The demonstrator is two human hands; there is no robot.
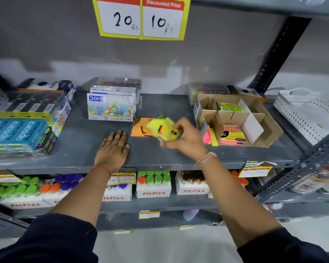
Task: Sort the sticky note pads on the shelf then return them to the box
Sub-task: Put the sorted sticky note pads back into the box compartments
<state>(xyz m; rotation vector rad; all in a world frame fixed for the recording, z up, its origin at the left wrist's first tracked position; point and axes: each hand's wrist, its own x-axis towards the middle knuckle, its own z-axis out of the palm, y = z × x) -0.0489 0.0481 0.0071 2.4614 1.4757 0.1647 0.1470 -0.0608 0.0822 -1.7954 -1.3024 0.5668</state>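
Note:
My right hand (184,136) grips a yellow sticky note pad (160,128), blurred, just above an orange pad (140,128) that lies flat on the grey shelf (80,141). Flat on the shelf, left of the orange pad, rests my left hand (113,149) with fingers spread and nothing in it. To the right stands the cardboard box (262,118) with dividers. It holds a green pad (228,106) in a back compartment and pink and yellow pads (232,137) at the front. Loose pink and yellow pads (210,137) lean against the box's left side.
An oil pastel box stack (110,107) stands behind the orange pad. Blue pencil packs (17,131) fill the left of the shelf. A white perforated basket (308,114) sits at the far right. A price sign (141,18) hangs above. Bottles sit on the lower shelf.

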